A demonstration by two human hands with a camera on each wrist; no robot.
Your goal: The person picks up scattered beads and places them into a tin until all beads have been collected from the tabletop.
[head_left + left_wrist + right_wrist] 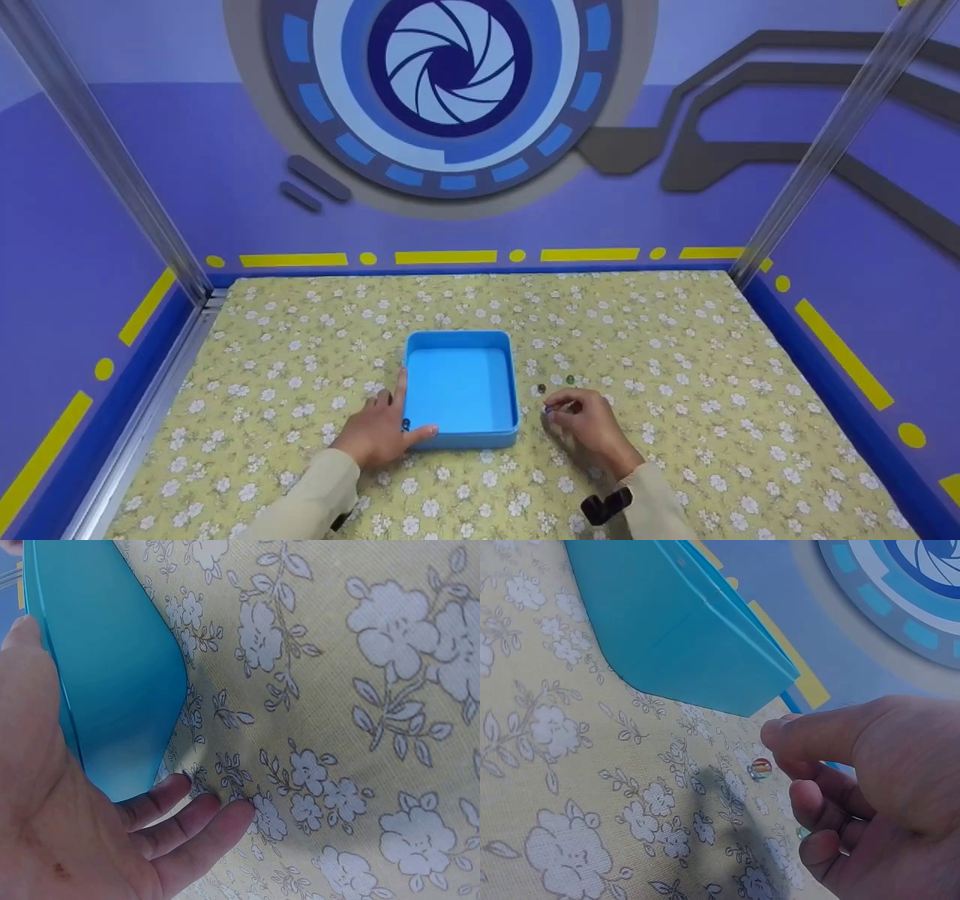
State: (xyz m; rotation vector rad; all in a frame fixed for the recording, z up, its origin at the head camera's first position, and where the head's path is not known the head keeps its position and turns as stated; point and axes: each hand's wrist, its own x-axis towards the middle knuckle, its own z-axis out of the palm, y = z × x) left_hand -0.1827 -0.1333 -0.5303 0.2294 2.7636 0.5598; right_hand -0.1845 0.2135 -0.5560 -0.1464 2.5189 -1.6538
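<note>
A light-blue square box [461, 390] stands on the flowered cloth, its open side up. My left hand [381, 433] rests at its near left corner, thumb over the near rim and index finger along the left side. Its other fingers [196, 840] spread loosely beside the box wall. Inside that corner sit small dark marbles [406, 424]. To the right of the box, my right hand [589, 424] pinches a small dark marble [549, 409] between thumb and index finger; the fingers mostly cover it. Just beyond lie a red-and-yellow streaked marble [760, 768] and a green marble [570, 379].
The flowered cloth [300, 360] spreads across the whole table. Purple-blue panels [172, 172] with printed shapes enclose the back and sides, with metal posts [112, 150] at the corners. A black strap device [606, 506] is on the right wrist.
</note>
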